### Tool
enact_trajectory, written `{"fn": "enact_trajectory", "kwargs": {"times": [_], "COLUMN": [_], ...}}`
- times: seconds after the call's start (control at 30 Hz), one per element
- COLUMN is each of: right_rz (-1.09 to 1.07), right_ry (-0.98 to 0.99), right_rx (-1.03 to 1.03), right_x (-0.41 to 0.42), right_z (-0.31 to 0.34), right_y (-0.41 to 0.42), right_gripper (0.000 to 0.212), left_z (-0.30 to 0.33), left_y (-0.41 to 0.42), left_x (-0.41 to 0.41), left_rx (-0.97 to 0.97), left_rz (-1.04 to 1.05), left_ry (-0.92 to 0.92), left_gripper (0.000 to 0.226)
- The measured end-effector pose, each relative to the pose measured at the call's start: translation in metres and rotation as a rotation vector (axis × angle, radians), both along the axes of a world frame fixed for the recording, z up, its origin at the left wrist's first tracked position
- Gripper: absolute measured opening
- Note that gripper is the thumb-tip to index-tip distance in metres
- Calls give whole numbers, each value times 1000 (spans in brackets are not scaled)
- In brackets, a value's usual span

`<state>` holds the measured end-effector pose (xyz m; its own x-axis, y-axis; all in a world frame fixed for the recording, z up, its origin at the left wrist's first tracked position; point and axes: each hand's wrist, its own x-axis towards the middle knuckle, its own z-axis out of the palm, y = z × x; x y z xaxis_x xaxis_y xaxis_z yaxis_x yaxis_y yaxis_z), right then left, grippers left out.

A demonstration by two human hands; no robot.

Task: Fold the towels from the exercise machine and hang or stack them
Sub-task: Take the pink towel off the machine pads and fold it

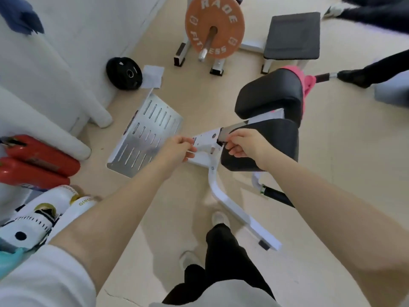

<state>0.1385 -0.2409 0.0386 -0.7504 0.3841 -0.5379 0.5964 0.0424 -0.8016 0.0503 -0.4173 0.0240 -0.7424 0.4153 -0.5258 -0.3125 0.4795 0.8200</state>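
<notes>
Towels are the work items, and two candidates are visible. A pink towel is draped over the far end of the black padded seat of the exercise machine, hanging down the pad's right side. A white towel lies flat on the floor near the wall, just beside a black weight plate.

Handling judgement: both items appear to be soft, light fabric with no stiffness. They should drape and sag when lifted, should not be fragile, and are unlikely to slip from a dry grip. Recommended hold: pinch two adjacent corners along one edge, so that the cloth hangs flat and can be folded edge to edge. The pink towel is bunched, so its corners cannot be located from this view; it would probably need shaking out first.

Neither towel is in hand. The left hand has its fingers curled at the edge of a white bracket on the machine frame; what it grips, if anything, is partly hidden. The right hand has its fingers curled against the near edge of the lower black pad, beside a grey metal part.

An orange weight plate sits on a rack beyond, and a slotted metal footplate lies to the left.
</notes>
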Motion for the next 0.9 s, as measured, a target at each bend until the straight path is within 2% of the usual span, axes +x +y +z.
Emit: {"fn": "enact_trajectory", "kwargs": {"times": [0.27, 0.47, 0.53, 0.63, 0.77, 0.9], "right_rz": [-416, -530, -530, -471, -335, -259], "right_ry": [76, 96, 93, 69, -7, 15], "right_rx": [37, 9, 12, 22, 112, 213], "right_x": [52, 28, 14, -11, -45, -78], "right_z": [-1, -42, -59, -78, -104, -132], "right_y": [142, 260, 294, 334, 369, 389], "right_gripper": [21, 12, 14, 30, 42, 44], "left_z": [-5, -22, -33, -57, -91, -107], "left_y": [164, 298, 337, 380, 406, 413], "left_x": [28, 11, -3, -24, -38, -40], "left_rx": [-82, -200, -224, -368, -463, -581], "left_rz": [-284, -550, -593, -652, -608, -549], "left_ry": [100, 399, 457, 532, 406, 649], "left_gripper": [18, 53, 58, 61, 62, 64]}}
